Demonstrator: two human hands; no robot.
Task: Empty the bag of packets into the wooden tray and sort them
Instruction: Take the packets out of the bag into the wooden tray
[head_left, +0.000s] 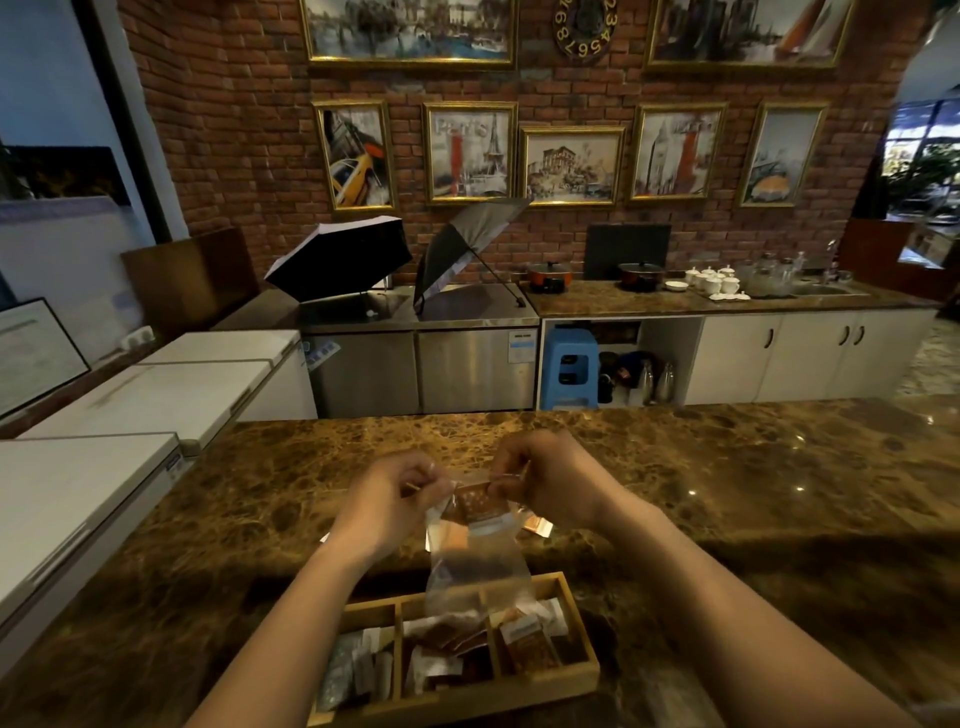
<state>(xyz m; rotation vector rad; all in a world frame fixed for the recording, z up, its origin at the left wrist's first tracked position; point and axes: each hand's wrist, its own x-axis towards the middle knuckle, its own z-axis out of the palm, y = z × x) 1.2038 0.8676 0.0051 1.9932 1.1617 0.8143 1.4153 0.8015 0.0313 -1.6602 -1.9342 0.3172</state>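
A clear plastic bag (475, 564) hangs above the wooden tray (571, 675), held up by both hands at its upper corners. My left hand (392, 499) pinches its left corner and my right hand (545, 480) pinches its right corner. Brown packets (475, 506) sit in the bag's upper part, between my hands. The tray has three compartments: grey packets (353, 670) on the left, brown and white packets (447, 644) in the middle, brown packets (530, 644) on the right. The bag's lower end reaches into the tray.
The tray stands on a brown marble counter (727, 493) close to its near edge. White chest freezers (156, 395) stand to the left. Behind the counter are a steel fridge unit with two open umbrellas (337, 265), a blue stool (569, 366) and a brick wall.
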